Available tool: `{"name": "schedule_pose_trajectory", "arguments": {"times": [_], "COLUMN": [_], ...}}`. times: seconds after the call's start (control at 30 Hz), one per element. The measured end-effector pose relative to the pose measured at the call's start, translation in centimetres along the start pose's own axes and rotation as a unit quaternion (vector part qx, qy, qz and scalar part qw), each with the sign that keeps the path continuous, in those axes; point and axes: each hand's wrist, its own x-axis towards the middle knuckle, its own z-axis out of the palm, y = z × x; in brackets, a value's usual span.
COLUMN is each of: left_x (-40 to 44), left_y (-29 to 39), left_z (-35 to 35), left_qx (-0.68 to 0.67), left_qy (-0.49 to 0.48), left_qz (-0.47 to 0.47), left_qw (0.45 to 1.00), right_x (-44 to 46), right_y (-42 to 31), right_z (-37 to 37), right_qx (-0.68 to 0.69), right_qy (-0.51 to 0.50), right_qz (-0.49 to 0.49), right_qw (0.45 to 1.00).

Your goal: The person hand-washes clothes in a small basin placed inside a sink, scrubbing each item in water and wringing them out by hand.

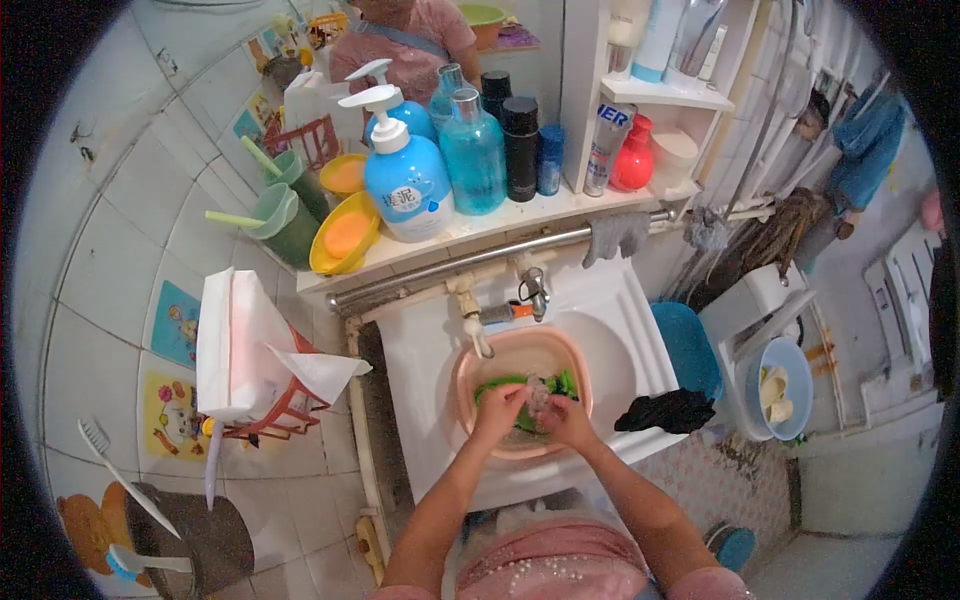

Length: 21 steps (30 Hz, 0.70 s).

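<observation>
Both hands are over a pink basin [466, 385] that sits in the white sink. My left hand [503, 405] has its fingers pinched together at the basin's left middle. Close beside it, my right hand [566, 420] is curled in from the right. Between the fingertips is a small greyish, see-through piece [538, 395], whose kind I cannot make out. Green stuff [565, 382] with dark bits lies in water in the basin, partly covered by the hands. The faucet [484, 346] reaches over the basin's rear rim.
A white sink [430, 440] surrounds the basin, with a black cloth [665, 411] on its right edge. Behind, a shelf holds a blue pump bottle [408, 190], a teal bottle [473, 150] and cups. A tissue pack [240, 345] hangs left; a blue bucket [685, 345] stands right.
</observation>
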Motion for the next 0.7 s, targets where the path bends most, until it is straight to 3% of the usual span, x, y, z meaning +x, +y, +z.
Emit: {"name": "schedule_pose_trajectory", "arguments": {"times": [0.07, 0.13, 0.27, 0.47, 0.53, 0.57, 0.63, 0.67, 0.7], "left_x": [-0.2, -1.0, -1.9, -2.3, -1.6, -1.7, -2.4, -2.2, -1.9], "left_y": [1.2, 2.4, 2.6, 1.6, 0.2, -0.6, 0.7, 0.4, -0.4], "left_z": [-0.8, -1.7, -3.3, -3.7, -3.3, -3.1, -3.1, -2.9, -2.6], "left_qx": [-0.015, -0.010, 0.015, 0.074, 0.020, 0.020, -0.043, -0.043, 0.041], "left_qy": [0.000, 0.079, 0.098, 0.104, 0.184, 0.184, 0.104, 0.104, 0.098], "left_qz": [-0.016, 0.028, 0.028, -0.061, 0.165, 0.164, 0.009, 0.008, 0.019], "left_qw": [1.000, 0.996, 0.995, 0.990, 0.969, 0.969, 0.994, 0.994, 0.994], "right_x": [0.2, 0.3, 0.3, 0.9, 1.3, 1.2, 1.2, 1.3, 1.3], "right_y": [-1.4, -3.9, -6.4, -9.1, -10.1, -10.6, -11.1, -11.0, -10.9], "right_z": [-1.2, -2.7, -5.3, -6.9, -7.1, -7.2, -7.0, -6.9, -6.8], "right_qx": [0.058, 0.117, 0.085, -0.007, -0.044, -0.052, -0.060, -0.069, -0.078], "right_qy": [0.001, 0.001, 0.036, 0.096, 0.105, 0.107, 0.109, 0.110, 0.111], "right_qz": [0.034, 0.070, 0.023, -0.044, -0.054, -0.067, -0.079, -0.082, -0.084], "right_qw": [0.998, 0.991, 0.996, 0.994, 0.992, 0.991, 0.989, 0.988, 0.987]}}
